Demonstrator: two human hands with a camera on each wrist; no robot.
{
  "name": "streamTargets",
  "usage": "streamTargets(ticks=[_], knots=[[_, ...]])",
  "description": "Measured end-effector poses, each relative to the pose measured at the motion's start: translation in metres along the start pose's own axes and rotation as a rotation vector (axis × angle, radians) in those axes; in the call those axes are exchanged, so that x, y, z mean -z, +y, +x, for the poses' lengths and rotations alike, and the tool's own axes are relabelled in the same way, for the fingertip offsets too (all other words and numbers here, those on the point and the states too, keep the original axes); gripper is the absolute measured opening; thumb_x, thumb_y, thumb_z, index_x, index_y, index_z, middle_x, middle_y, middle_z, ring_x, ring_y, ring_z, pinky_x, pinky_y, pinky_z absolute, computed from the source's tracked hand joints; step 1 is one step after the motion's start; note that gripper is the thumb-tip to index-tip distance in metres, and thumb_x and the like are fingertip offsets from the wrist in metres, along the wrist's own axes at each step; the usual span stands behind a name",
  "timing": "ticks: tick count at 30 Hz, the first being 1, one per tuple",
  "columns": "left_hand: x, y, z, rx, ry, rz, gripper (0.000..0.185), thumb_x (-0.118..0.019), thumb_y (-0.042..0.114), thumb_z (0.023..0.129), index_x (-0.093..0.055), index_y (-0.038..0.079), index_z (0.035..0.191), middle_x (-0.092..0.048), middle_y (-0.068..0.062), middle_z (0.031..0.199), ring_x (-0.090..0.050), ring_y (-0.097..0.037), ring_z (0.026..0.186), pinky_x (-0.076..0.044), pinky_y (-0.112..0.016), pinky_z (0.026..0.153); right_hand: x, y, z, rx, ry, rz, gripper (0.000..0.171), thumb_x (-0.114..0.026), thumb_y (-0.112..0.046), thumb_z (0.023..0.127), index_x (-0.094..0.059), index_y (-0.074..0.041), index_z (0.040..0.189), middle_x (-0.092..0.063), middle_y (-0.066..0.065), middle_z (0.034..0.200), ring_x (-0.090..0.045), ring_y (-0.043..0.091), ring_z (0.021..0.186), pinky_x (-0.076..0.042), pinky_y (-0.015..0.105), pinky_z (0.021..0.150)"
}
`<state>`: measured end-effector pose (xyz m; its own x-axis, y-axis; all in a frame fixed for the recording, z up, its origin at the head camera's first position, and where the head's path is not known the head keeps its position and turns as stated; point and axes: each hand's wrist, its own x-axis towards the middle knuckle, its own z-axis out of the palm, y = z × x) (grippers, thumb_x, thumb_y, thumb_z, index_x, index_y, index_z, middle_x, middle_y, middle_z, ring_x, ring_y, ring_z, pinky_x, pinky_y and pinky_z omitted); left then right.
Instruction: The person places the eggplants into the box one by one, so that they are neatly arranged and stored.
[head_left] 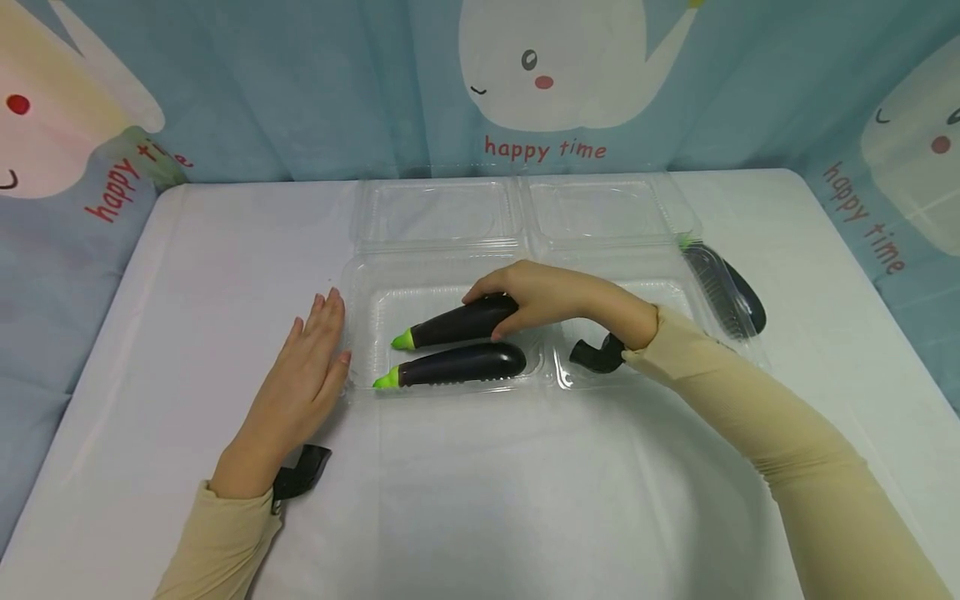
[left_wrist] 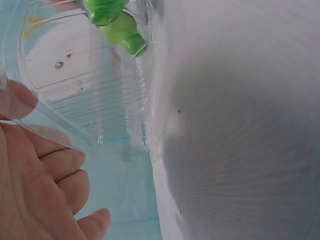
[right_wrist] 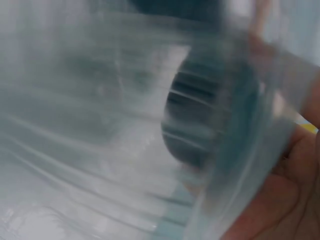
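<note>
My right hand point(head_left: 536, 292) grips the thick end of a toy eggplant point(head_left: 457, 323), dark purple with a bright green stem, in the left clear plastic container point(head_left: 360, 287). A second eggplant point(head_left: 457, 365) lies in front of it, stem also to the left. Beside the container's left wall is my left hand point(head_left: 303, 367), fingers straight and pointing away from me, fingertips at the rim. The left wrist view has the left hand point(left_wrist: 45, 185) at the clear rim, with green stems point(left_wrist: 122, 32) inside. Through blurred plastic, the right wrist view shows the dark eggplant end point(right_wrist: 192, 115) near my right hand point(right_wrist: 280, 200).
A right-hand clear container point(head_left: 667, 292) adjoins the left one, partly under my right forearm. Both lids point(head_left: 442, 212) lie folded back. Another eggplant point(head_left: 742, 292) lies at the right container's outer side. A patterned blue curtain point(head_left: 337, 92) hangs behind the white table point(head_left: 480, 500).
</note>
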<state>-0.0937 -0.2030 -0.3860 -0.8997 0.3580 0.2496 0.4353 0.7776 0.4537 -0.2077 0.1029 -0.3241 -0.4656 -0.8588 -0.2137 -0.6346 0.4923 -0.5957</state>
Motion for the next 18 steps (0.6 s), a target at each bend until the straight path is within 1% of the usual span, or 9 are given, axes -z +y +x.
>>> streamTargets(ticks=[13,18], knots=[[0.0006,0.0,-0.0001,0.007,-0.002,0.003,0.059,-0.042,0.011,0.098,-0.015,-0.006,0.147,-0.018,-0.022,0.153,-0.014,-0.033,0.142,-0.009,-0.048,0.114,-0.0012,0.0012,0.0004,-0.01,-0.002,0.009,0.053,-0.077,-0.018,0.08,-0.057,-0.003,0.127,-0.059,0.007,0.125,-0.055,0.017,0.108,-0.044,0.032,0.093],[-0.0001,-0.0005,-0.0004,0.003,-0.001,-0.001,0.058,-0.041,0.012,0.098,-0.015,-0.006,0.147,-0.017,-0.021,0.153,-0.013,-0.033,0.142,-0.009,-0.049,0.114,-0.001,0.0026,-0.0001,-0.013,-0.001,0.034,0.052,-0.076,-0.015,0.08,-0.057,0.0,0.126,-0.059,0.01,0.125,-0.057,0.021,0.11,-0.045,0.036,0.094]])
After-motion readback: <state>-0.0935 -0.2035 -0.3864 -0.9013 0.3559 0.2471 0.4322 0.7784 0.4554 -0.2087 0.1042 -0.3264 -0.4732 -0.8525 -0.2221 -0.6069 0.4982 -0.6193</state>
